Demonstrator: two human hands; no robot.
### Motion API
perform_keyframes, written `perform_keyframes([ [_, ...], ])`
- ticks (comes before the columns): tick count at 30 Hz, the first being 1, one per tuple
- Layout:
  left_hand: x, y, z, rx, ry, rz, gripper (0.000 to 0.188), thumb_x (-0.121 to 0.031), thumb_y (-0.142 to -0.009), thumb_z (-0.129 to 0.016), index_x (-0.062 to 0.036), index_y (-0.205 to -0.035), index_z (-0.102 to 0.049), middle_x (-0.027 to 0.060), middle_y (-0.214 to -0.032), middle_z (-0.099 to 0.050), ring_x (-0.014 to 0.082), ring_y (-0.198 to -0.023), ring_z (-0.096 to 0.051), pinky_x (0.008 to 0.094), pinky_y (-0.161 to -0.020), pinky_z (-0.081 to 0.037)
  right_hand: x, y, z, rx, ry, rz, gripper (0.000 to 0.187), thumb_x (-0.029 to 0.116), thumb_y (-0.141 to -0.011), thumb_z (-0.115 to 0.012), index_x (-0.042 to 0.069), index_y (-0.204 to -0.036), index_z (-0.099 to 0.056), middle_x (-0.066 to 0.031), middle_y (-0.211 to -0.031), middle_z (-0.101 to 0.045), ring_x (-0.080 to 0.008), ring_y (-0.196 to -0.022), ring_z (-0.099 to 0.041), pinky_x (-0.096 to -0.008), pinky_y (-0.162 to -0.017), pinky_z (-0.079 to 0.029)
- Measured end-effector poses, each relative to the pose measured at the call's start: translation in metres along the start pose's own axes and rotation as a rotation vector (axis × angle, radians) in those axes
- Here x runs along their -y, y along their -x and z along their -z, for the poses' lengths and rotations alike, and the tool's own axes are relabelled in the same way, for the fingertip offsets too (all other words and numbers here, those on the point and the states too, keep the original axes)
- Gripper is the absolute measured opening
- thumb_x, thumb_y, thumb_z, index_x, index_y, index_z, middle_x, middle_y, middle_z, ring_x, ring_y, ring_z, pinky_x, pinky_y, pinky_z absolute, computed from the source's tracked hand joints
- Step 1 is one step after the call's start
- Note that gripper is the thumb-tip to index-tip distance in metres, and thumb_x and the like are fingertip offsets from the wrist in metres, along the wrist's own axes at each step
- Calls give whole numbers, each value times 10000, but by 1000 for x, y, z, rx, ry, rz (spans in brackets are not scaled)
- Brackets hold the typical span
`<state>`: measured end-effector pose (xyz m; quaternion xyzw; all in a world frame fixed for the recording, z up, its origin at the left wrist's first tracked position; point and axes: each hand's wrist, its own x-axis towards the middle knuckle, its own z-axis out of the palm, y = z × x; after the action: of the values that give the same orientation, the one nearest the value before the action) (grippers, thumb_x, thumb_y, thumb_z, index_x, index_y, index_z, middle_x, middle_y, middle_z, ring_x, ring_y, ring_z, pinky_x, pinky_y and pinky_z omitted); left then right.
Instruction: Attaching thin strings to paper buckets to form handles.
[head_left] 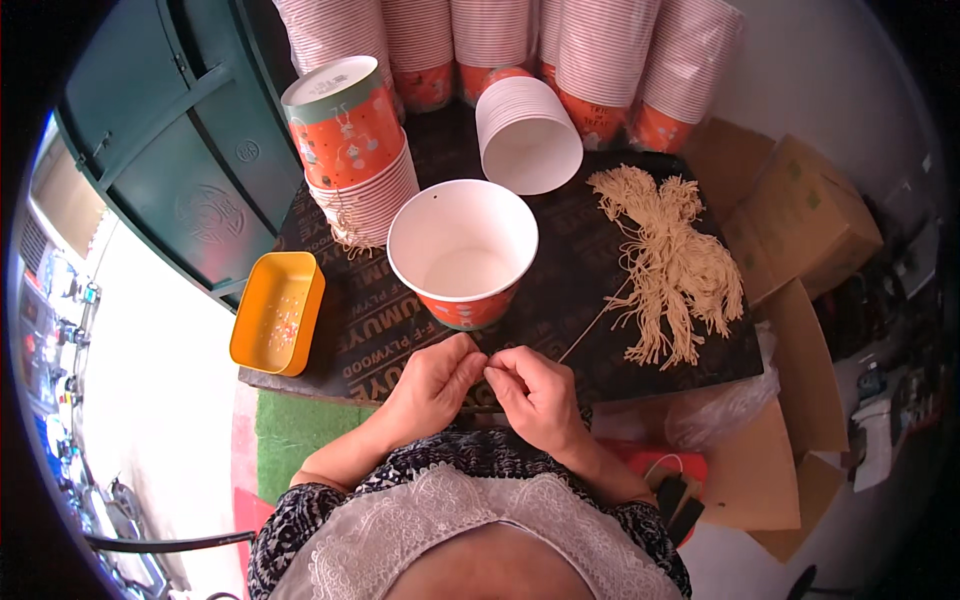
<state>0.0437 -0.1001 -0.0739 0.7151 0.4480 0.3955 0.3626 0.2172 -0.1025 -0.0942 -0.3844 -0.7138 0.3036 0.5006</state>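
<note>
My left hand [432, 385] and my right hand [535, 395] meet at the table's near edge, both closed with fingertips pinched together. A cream string [592, 328] leads from the cord bundle [675, 265] and disappears at my right hand; what lies between the fingertips is too small to make out. Just beyond my hands, a paper bucket [462, 250] stands upright, white inside and orange outside, with a small dark hole near its rim. Left of it, an upside-down stack of buckets [350, 140] has cord loops hanging at its lower rims. A yellow tray [240, 350] holds tiny pale pieces.
White nested buckets [530, 135] lie on their side at the back of the dark plywood table [560, 240]. Tall wrapped bucket stacks [605, 50] line the far edge. Cardboard boxes [810, 215] sit at the right, and a green metal door [185, 150] stands at the left.
</note>
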Motion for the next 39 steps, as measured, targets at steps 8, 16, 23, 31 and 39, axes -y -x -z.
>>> perform_keyframes([
  [8,4,2,4,134,148,72,57,-35,-943,-565,17,-922,-554,115,-840,-566,218,-794,-573,318,-724,-472,-5,7,-3,-41,-121,-131,107,49,-883,-666,10,-972,-620,-91,-715,-635,-147,-604,-621,-288,-533,-469],
  [16,3,-2,6,63,88,-26,47,-5,-902,-602,10,-924,-563,108,-831,-586,187,-775,-576,308,-710,-473,-9,5,-4,-71,-180,-118,71,3,-894,-642,-18,-955,-613,29,-658,-551,-7,-588,-466,-192,-512,-368],
  [23,6,-3,1,-235,-21,-82,61,38,-893,-596,8,-925,-554,79,-788,-585,136,-683,-557,280,-620,-470,-8,0,-7,-203,-221,-91,130,-44,-875,-635,19,-785,-565,61,-598,-478,17,-536,-395,-179,-468,-300],
  [31,4,-2,8,-312,113,-85,56,42,-916,-568,3,-894,-535,7,-738,-534,36,-594,-480,196,-528,-392,-23,-15,-11,-347,15,10,163,-21,-824,-699,21,-796,-544,-32,-621,-557,-79,-521,-534,-253,-478,-419],
  [39,15,-1,11,-325,165,-113,59,51,-899,-566,3,-881,-537,2,-736,-534,32,-587,-482,194,-519,-383,-32,-32,-19,-408,10,58,191,-83,-816,-665,22,-749,-520,58,-587,-454,4,-537,-393,-186,-470,-327],
])
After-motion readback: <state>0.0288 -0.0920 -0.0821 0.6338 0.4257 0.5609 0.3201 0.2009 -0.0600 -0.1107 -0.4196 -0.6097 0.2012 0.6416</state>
